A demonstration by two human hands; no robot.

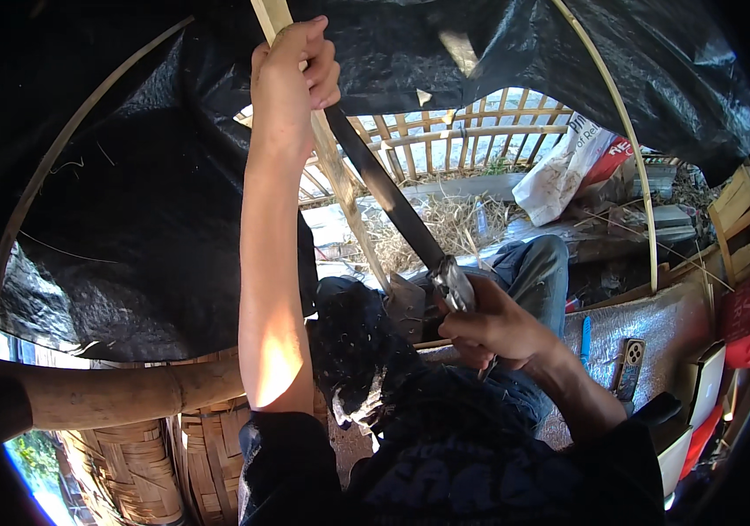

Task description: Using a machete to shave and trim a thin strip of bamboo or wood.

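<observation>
High in the view, my left hand (pixel 296 74) is closed around a long pale bamboo strip (pixel 340 180). The strip slants from the top edge down toward my knees, its lower end beside a dull flat piece (pixel 406 302) that I cannot make out clearly. My right hand (pixel 502 324) grips the metal handle of a long machete (pixel 388 195) in front of my lap. Its dark, straight blade points up and left, alongside the strip, with the far end just below my left hand. Whether blade and strip touch, I cannot tell.
Black plastic sheeting (pixel 121 228) hangs left and overhead, with bent bamboo ribs (pixel 616 96). Beyond are a bamboo lattice (pixel 471 131), dry straw (pixel 445 223) and a white-and-red sack (pixel 568 167). A phone (pixel 630 368) lies on the silvery mat at right. Woven baskets (pixel 125 473) stand lower left.
</observation>
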